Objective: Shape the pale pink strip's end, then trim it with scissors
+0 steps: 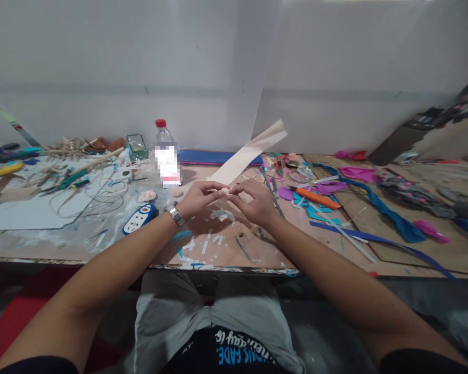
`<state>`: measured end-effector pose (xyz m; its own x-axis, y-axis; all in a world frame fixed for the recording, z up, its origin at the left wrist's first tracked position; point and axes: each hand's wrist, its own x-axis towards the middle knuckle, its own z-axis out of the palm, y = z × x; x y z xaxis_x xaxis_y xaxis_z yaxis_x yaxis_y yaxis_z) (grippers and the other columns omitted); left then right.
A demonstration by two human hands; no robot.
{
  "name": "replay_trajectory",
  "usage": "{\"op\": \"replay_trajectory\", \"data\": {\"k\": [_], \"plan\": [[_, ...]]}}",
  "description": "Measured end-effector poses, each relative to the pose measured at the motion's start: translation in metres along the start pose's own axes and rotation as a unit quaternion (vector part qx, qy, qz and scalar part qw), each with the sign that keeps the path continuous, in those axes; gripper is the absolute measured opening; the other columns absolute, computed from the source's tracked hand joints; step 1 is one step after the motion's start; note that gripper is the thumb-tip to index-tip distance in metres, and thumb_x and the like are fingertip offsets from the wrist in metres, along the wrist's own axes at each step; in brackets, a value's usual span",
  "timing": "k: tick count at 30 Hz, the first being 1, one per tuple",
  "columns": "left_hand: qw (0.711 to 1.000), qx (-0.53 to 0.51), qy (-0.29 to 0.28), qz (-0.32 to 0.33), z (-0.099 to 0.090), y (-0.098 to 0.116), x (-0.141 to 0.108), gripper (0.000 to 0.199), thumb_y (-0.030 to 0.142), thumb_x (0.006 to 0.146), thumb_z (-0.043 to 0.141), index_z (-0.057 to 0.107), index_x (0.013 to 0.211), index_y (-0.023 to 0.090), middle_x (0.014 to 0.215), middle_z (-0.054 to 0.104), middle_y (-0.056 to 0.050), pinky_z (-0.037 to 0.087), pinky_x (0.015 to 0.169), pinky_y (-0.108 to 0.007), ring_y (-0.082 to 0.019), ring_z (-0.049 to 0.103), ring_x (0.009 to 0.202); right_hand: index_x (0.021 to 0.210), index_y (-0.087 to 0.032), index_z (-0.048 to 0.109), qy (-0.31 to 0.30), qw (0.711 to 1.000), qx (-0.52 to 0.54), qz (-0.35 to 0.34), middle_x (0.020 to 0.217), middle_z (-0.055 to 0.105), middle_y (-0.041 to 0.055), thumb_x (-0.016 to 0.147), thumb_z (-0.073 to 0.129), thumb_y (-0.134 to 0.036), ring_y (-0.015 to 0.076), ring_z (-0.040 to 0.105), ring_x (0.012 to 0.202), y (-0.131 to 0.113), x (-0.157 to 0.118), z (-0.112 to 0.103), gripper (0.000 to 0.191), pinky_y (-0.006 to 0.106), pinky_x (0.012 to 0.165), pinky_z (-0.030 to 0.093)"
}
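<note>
A long cream strip of what looks like crepe paper slants up and to the right from my hands, its far end raised near the wall. My left hand, with a metal watch on the wrist, pinches the near end between thumb and fingers. Close against it, my right hand pinches the same gathered end. The fingertips cover most of the gathered part. Small peach paper rosettes lie left of my left hand.
Beyond my left hand stands a red-capped bottle. A blue-and-white power strip lies near my left wrist. An orange cutter, a blue ribbon and coloured paper scraps lie to the right. A white board is at left.
</note>
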<state>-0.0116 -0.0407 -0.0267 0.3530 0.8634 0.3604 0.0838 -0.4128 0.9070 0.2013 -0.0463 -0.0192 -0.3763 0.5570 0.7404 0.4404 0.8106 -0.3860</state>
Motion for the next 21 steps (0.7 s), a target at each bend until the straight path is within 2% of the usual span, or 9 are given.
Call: {"op": "replay_trajectory", "data": {"k": [3, 9, 15, 21], "plan": [[1.0, 0.003, -0.019, 0.006, -0.001, 0.001, 0.0, 0.041, 0.051, 0.088, 0.069, 0.077, 0.107, 0.015, 0.108, 0.076, -0.011, 0.052, 0.093, -0.037, -0.025, 0.069, 0.102, 0.083, -0.023, 0.068, 0.003, 1.0, -0.002, -0.001, 0.083, 0.074, 0.0036, 0.09, 0.071, -0.039, 0.0218, 0.066, 0.082, -0.001, 0.0, 0.0, 0.018, 0.039, 0.082, 0.048], [0.994, 0.032, -0.063, 0.08, -0.002, 0.006, 0.002, 0.035, 0.047, 0.093, 0.063, 0.077, 0.111, 0.02, 0.116, 0.074, -0.011, 0.049, 0.098, -0.036, -0.023, 0.067, 0.109, 0.081, -0.023, 0.066, 0.0, 1.0, -0.004, 0.013, 0.082, 0.072, 0.0034, 0.09, 0.072, -0.042, 0.0219, 0.065, 0.082, 0.001, -0.002, 0.002, 0.021, 0.039, 0.081, 0.048], [0.996, 0.035, -0.06, 0.06, -0.001, 0.001, 0.001, 0.037, 0.046, 0.087, 0.072, 0.076, 0.113, 0.021, 0.114, 0.073, -0.011, 0.053, 0.075, -0.029, -0.019, 0.067, 0.094, 0.08, -0.024, 0.066, 0.003, 1.0, -0.011, 0.014, 0.082, 0.072, 0.0037, 0.09, 0.07, -0.043, 0.0223, 0.064, 0.081, 0.003, -0.002, 0.001, 0.023, 0.039, 0.079, 0.047], [0.999, -0.006, -0.049, 0.022, 0.001, -0.004, 0.001, 0.039, 0.05, 0.087, 0.07, 0.076, 0.108, 0.018, 0.108, 0.074, -0.011, 0.055, 0.078, -0.031, -0.021, 0.069, 0.093, 0.082, -0.023, 0.066, -0.015, 1.0, -0.005, 0.019, 0.083, 0.072, 0.0043, 0.092, 0.068, -0.043, 0.0222, 0.064, 0.083, -0.001, -0.001, 0.0, 0.023, 0.039, 0.081, 0.047]]}}
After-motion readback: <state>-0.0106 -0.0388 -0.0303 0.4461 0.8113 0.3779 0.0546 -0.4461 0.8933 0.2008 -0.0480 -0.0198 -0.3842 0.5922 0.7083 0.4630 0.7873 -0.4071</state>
